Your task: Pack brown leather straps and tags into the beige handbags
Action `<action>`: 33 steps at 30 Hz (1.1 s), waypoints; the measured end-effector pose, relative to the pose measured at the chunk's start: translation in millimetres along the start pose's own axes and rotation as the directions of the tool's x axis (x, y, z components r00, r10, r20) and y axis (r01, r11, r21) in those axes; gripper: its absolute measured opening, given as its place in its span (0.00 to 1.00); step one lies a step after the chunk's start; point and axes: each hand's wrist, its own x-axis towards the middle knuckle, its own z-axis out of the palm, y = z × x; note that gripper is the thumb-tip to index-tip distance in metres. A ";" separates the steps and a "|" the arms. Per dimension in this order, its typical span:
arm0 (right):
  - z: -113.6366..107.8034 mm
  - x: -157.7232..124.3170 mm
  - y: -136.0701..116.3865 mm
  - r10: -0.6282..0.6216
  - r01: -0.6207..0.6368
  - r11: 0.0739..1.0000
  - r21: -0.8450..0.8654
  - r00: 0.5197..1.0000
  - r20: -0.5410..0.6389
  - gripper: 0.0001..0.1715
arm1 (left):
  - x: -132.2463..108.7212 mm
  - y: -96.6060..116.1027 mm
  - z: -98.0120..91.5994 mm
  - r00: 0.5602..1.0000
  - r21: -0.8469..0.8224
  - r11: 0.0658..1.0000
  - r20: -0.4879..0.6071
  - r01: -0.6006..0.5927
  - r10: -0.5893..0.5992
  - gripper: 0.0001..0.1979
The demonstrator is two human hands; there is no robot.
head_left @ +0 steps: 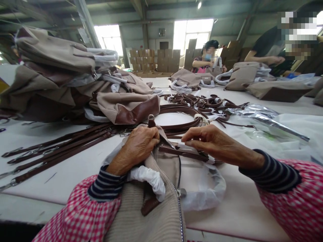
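Observation:
A beige corduroy bag (pixel 151 208) with an open metal zipper lies in front of me. My left hand (pixel 137 148) is closed on the bag's top edge, beside a brown leather tab with a metal ring (pixel 151 118). At the right of the opening, my right hand (pixel 214 143) is pinched, with something small and pale at its fingertips that I cannot make out. Below these fingers a brown strap piece (pixel 184 154) crosses the zipper's edge. Both bag handles are wrapped in white material; one handle (pixel 204 200) loops out to the right.
Stacked beige and brown bags (pixel 58 84) rise at the left, above brown straps with metal clips (pixel 63 148). Coiled straps (pixel 176 126) lie behind the hands. Clear plastic (pixel 267 117) spreads at the right. Two people stand across the table (pixel 247 215) near more bags.

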 end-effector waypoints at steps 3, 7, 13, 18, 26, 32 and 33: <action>-1.7 -1.6 -4.8 -0.006 0.008 0.999 -0.041 0.998 0.062 0.13 | -0.3 3.0 -1.4 1.000 0.010 1.000 0.015 0.010 -0.011 0.08; 7.9 -2.2 -11.1 -0.083 0.096 0.978 -0.185 0.994 0.076 0.15 | -1.7 2.2 0.1 1.000 0.002 1.000 -0.011 -0.017 0.017 0.08; 40.4 2.8 -17.6 -0.101 0.136 0.794 -0.592 0.991 0.093 0.09 | -2.5 -3.1 5.4 0.997 -0.007 0.998 -0.044 -0.058 0.058 0.07; 52.6 14.2 -15.3 -0.064 0.118 0.780 -0.615 0.992 0.108 0.04 | -2.1 -4.3 7.3 0.996 0.003 0.998 -0.069 -0.064 0.064 0.07; 53.8 19.2 -16.0 -0.010 0.026 0.855 -0.518 0.999 0.034 0.08 | -1.1 -1.0 3.0 0.995 -0.028 0.999 -0.087 -0.046 0.043 0.09; 56.7 28.0 -16.7 -0.025 0.026 0.849 -0.528 1.000 0.010 0.08 | -1.3 -3.9 4.7 0.993 -0.032 0.998 -0.104 -0.057 0.054 0.09; 57.2 28.4 -15.9 -0.054 0.047 0.848 -0.527 0.999 0.002 0.08 | -1.5 -4.2 4.9 0.993 -0.027 0.998 -0.108 -0.060 0.056 0.09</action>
